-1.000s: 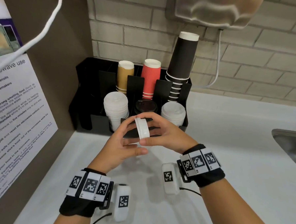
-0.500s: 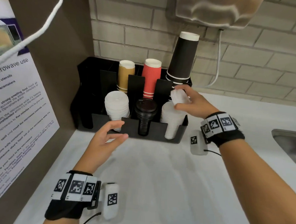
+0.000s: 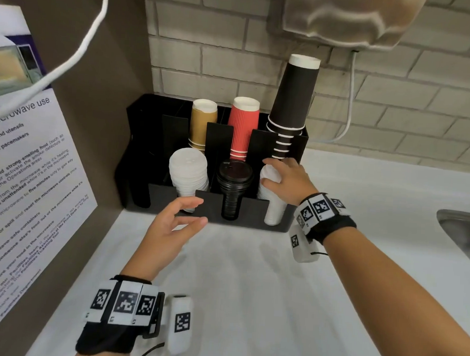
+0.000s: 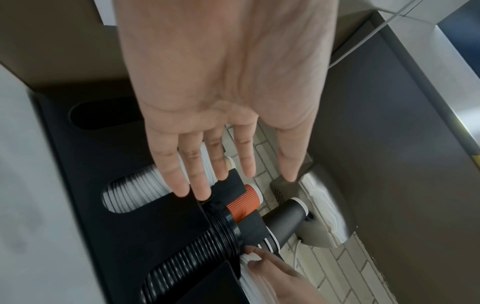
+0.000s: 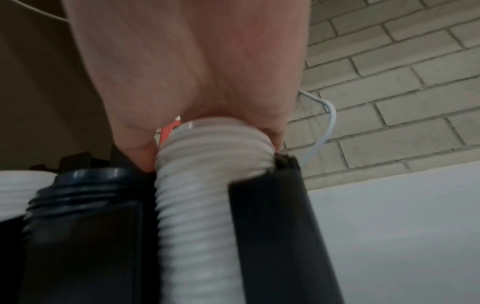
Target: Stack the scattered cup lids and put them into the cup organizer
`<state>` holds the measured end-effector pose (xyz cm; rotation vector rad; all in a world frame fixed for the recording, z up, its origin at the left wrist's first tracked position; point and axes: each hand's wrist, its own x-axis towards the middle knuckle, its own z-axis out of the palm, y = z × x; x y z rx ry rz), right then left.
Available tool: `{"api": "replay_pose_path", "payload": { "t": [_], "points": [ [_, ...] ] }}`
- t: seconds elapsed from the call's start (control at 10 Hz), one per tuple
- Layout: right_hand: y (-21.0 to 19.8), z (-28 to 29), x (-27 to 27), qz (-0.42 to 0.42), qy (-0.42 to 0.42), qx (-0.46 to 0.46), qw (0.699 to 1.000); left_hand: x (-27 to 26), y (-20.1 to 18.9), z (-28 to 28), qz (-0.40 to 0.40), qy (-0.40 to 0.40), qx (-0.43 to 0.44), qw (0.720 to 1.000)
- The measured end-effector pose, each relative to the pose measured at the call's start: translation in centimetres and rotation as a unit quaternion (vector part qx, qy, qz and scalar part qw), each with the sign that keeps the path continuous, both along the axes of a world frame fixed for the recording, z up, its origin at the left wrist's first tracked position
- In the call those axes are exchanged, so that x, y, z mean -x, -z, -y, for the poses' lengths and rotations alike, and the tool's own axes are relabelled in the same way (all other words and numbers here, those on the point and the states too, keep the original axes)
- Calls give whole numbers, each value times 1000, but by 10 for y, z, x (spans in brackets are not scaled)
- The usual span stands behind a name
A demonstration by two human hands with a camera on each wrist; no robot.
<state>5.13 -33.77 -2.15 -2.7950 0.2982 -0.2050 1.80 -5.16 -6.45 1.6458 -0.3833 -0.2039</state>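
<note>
The black cup organizer (image 3: 253,215) stands against the brick wall. Its front row holds a white lid stack (image 3: 188,172), a black lid stack (image 3: 232,186) and a second white lid stack (image 3: 274,210) on the right. My right hand (image 3: 280,174) is over that right-hand stack, thumb and fingers curled round its top lids (image 5: 207,144). My left hand (image 3: 183,216) hovers open and empty in front of the organizer's left side, fingers spread (image 4: 244,164). No loose lids show on the counter.
Brown (image 3: 202,124), red (image 3: 243,126) and tall black cups (image 3: 293,99) fill the back row. A panel with a microwave notice (image 3: 24,166) closes the left side. A metal sink (image 3: 462,228) is at the right; a dispenser (image 3: 345,17) hangs above.
My right hand carried the white lids from in front of me to the right slot and lowered them onto that stack. My left hand let go and stayed low, open.
</note>
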Motion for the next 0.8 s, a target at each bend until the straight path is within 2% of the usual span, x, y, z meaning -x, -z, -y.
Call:
{"api": "replay_pose_path", "payload": {
  "t": [0.1,0.3,0.4,0.5,0.6,0.7,0.8],
  "points": [
    [9,-1,-1,26,-6,-11,1000,0,0,-1,4,-1,-3,1000],
    [21,1,0,45,-23,26,998,-1,-1,-4,8,-6,-5,1000],
    [24,-1,3,40,-17,70,997,-1,-1,-4,9,-6,-6,1000],
    [27,-1,5,20,-12,151,988,-1,1,-1,8,-1,-3,1000],
    [20,-2,7,-24,-21,144,989,-1,2,3,10,6,0,1000],
    [9,4,8,-2,-24,86,996,1,2,4,16,17,2,1000],
    [-8,11,18,82,14,-36,996,0,-1,4,22,7,-1,1000]
  ]
}}
